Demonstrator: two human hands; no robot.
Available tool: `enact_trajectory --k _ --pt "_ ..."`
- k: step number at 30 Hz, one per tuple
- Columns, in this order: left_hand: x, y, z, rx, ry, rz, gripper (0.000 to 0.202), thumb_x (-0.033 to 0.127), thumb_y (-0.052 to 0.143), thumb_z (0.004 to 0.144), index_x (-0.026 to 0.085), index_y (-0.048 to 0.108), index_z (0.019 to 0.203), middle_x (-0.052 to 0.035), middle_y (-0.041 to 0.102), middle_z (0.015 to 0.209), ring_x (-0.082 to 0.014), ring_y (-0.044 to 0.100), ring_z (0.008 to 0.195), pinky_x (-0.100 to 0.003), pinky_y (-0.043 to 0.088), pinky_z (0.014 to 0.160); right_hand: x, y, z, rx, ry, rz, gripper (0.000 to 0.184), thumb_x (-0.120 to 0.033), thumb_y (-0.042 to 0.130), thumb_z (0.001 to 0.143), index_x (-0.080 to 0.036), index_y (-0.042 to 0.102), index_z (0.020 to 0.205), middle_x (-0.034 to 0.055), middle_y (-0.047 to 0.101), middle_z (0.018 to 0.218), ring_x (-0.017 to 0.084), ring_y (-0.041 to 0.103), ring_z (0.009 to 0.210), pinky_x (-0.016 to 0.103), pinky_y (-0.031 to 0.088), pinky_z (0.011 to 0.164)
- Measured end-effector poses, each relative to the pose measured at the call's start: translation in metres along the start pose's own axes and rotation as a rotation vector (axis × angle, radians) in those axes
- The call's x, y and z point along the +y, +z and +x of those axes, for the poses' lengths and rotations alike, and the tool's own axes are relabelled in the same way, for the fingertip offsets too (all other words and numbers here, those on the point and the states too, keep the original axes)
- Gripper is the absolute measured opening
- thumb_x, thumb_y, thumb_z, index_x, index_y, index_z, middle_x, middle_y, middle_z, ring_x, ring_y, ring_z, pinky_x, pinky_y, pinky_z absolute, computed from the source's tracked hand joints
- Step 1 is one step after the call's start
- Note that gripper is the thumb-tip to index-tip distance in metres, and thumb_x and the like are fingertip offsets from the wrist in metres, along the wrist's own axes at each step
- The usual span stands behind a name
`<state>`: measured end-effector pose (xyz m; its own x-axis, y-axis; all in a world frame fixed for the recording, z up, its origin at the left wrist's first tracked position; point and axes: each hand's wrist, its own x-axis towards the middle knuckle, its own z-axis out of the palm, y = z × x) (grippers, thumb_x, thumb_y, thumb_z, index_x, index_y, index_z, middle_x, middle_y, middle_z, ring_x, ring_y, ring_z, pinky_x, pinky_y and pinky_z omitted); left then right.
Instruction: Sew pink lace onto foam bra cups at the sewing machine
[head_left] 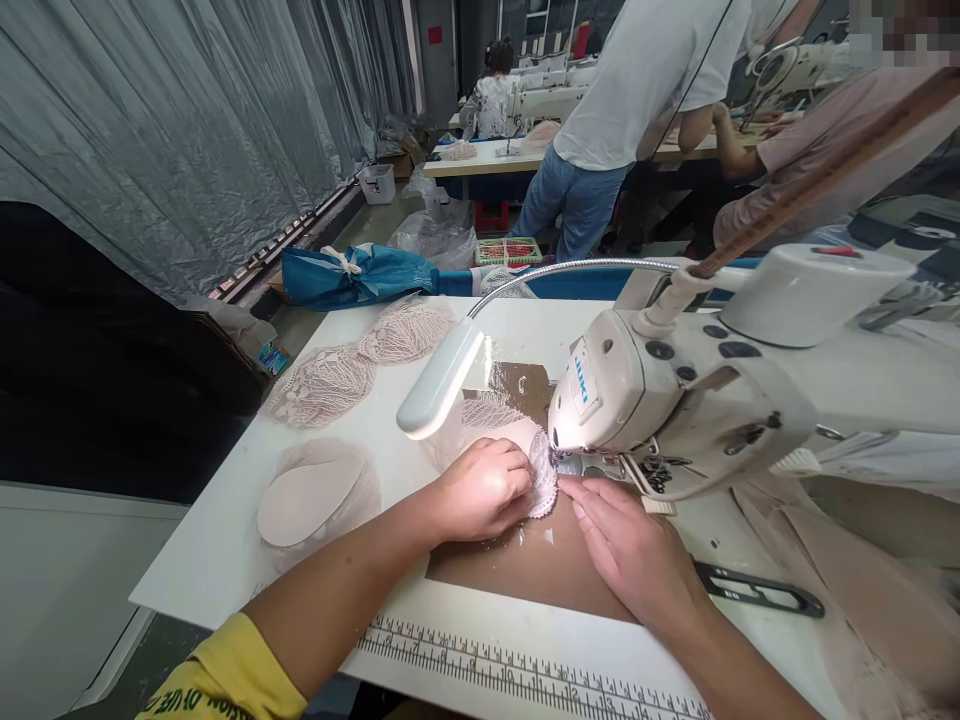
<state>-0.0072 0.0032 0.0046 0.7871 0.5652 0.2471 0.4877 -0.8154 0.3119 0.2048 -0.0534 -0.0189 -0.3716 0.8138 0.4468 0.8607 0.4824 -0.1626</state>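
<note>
A pale pink bra cup with lace [541, 470] lies at the needle area of a white sewing machine [607, 385]. My left hand [487, 490] is closed on the cup's near left part, its fingers curled with the tips partly hidden. My right hand [619, 530] lies to the right with fingers stretched out, its fingertips at the lace edge just below the presser foot. The needle itself is hidden behind the machine head. Under both hands is a brown sheet [517, 575] on the white table.
Lace cups [322, 385] and a smooth cup pad [307, 500] lie at left. A lamp [442, 380] hangs over the cup. A black slotted tool [765, 588] and pink fabric [847, 560] are at right. A printed ruler [510, 675] runs along the front. People stand and sit behind.
</note>
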Motion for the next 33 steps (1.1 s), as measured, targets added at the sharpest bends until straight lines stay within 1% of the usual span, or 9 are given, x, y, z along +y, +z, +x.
enact_trajectory --k 5,8,12,14,17,20,26,29,33 --pt "0.0015 -0.0022 -0.0001 -0.005 0.04 0.079 0.029 0.032 0.044 0.095 0.016 0.062 0.077 -0.0053 0.06 0.076 -0.0166 0.052 0.076 -0.03 0.04 0.072 -0.0014 -0.0015 0.0006 -0.025 0.001 0.035 0.033 -0.015 0.04 0.09 -0.018 0.069 0.105 0.0046 0.072 0.095 0.016 0.065 0.077 0.027 0.05 0.07" --pt "0.0023 -0.0034 -0.0002 -0.019 0.059 0.1 0.029 0.031 0.045 0.096 0.018 0.065 0.079 -0.004 0.059 0.073 -0.0166 0.052 0.077 -0.03 0.038 0.073 -0.0011 -0.0018 -0.0001 -0.03 0.002 0.051 0.032 -0.015 0.04 0.09 -0.019 0.069 0.104 0.0045 0.072 0.096 0.016 0.065 0.08 0.027 0.05 0.071" --pt "0.0023 -0.0037 0.0003 -0.05 0.056 0.109 0.031 0.031 0.048 0.094 0.017 0.066 0.074 -0.0043 0.058 0.071 -0.016 0.052 0.076 -0.03 0.038 0.072 -0.0017 -0.0019 -0.0006 -0.024 0.016 0.048 0.032 -0.016 0.04 0.091 -0.02 0.068 0.106 0.0043 0.072 0.099 0.016 0.066 0.082 0.027 0.05 0.071" --pt "0.0013 -0.0024 0.0002 -0.046 0.065 0.104 0.028 0.03 0.049 0.094 0.018 0.068 0.076 -0.005 0.063 0.081 -0.016 0.053 0.079 -0.03 0.04 0.073 -0.0029 -0.0017 0.0 -0.01 0.018 0.031 0.032 -0.017 0.039 0.091 -0.02 0.067 0.108 0.004 0.072 0.1 0.017 0.066 0.082 0.027 0.05 0.07" --pt "-0.0012 0.0013 -0.0009 -0.023 0.119 0.09 0.024 0.027 0.049 0.095 0.019 0.069 0.085 -0.0046 0.067 0.106 -0.0168 0.055 0.092 -0.03 0.041 0.081 -0.0052 -0.0005 0.0016 -0.004 0.01 -0.001 0.032 -0.017 0.039 0.092 -0.019 0.067 0.108 0.0033 0.072 0.102 0.016 0.066 0.083 0.026 0.05 0.068" --pt "-0.0031 0.0048 -0.0021 -0.02 0.173 0.1 0.023 0.026 0.048 0.095 0.019 0.068 0.09 -0.0036 0.067 0.114 -0.0171 0.056 0.098 -0.031 0.041 0.085 -0.0068 0.0009 0.0026 -0.008 -0.028 -0.027 0.033 -0.013 0.039 0.091 -0.018 0.068 0.105 0.0028 0.072 0.098 0.014 0.066 0.074 0.024 0.048 0.061" --pt "-0.0002 0.0025 -0.0017 -0.002 0.147 0.158 0.027 0.03 0.047 0.096 0.017 0.069 0.087 -0.0039 0.07 0.109 -0.0176 0.056 0.092 -0.03 0.043 0.08 -0.0071 0.0011 0.0026 -0.015 -0.119 -0.106 0.036 -0.006 0.04 0.084 -0.016 0.069 0.102 0.0033 0.071 0.085 0.011 0.056 0.053 0.025 0.039 0.047" --pt "0.0026 -0.0007 -0.0013 -0.003 0.124 0.156 0.032 0.031 0.043 0.098 0.018 0.07 0.086 -0.004 0.071 0.104 -0.0164 0.055 0.086 -0.029 0.043 0.077 -0.0077 0.0003 0.0029 -0.017 -0.123 -0.136 0.037 -0.005 0.04 0.082 -0.016 0.069 0.102 0.0029 0.07 0.084 0.01 0.053 0.049 0.026 0.037 0.046" --pt "0.0047 -0.0005 -0.0015 -0.015 0.121 0.174 0.032 0.031 0.042 0.098 0.018 0.07 0.09 -0.0071 0.071 0.099 -0.0162 0.055 0.084 -0.028 0.043 0.076 -0.0091 -0.0008 0.0025 -0.019 -0.114 -0.145 0.037 -0.004 0.041 0.081 -0.017 0.07 0.1 0.0016 0.069 0.082 0.011 0.053 0.049 0.028 0.037 0.047"
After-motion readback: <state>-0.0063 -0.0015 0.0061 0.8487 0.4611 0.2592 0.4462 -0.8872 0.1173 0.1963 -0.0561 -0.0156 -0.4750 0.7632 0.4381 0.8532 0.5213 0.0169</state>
